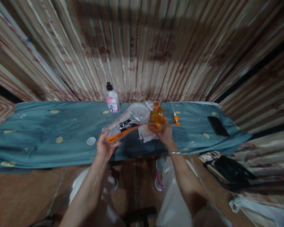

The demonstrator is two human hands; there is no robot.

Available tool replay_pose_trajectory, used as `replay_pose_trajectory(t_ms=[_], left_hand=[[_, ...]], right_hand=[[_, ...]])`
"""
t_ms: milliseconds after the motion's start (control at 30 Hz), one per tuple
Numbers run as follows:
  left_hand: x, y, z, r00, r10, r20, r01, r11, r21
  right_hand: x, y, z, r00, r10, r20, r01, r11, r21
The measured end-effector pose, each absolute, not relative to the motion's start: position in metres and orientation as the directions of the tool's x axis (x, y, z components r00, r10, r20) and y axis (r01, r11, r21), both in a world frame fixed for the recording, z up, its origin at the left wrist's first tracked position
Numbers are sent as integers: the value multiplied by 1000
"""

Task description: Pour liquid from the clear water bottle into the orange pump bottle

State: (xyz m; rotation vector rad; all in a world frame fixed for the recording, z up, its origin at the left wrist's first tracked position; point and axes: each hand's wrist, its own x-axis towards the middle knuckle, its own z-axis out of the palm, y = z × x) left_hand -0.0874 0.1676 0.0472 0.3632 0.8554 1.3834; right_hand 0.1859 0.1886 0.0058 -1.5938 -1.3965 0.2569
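Observation:
My left hand (105, 145) is closed round the base of a large clear plastic bottle (129, 121) with an orange and black label. The bottle is tilted, its mouth close to the open neck of an amber bottle (156, 116); whether the two touch I cannot tell. My right hand (164, 132) grips the amber bottle, which stays roughly upright. A white tissue (146, 135) lies beneath them. Right of the amber bottle rests an orange pump head (176, 119) with a thin tube. Near my left hand lies a round whitish cap (91, 141).
A pink-labelled bottle with a black cap (112, 100) stands at the back of the cloth-covered table (42, 135). A black phone (218, 126) lies at the right end. Curtains (132, 56) hang behind. A black bag (229, 172) sits below on the right.

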Motion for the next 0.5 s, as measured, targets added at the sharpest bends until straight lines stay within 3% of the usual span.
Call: replay_pose_trajectory(t_ms=[500], left_hand=[[-88,170,38,-29,963,-267,-666,180,724]], right_hand=[[200,185,13,277,911,306,661,51,-749]])
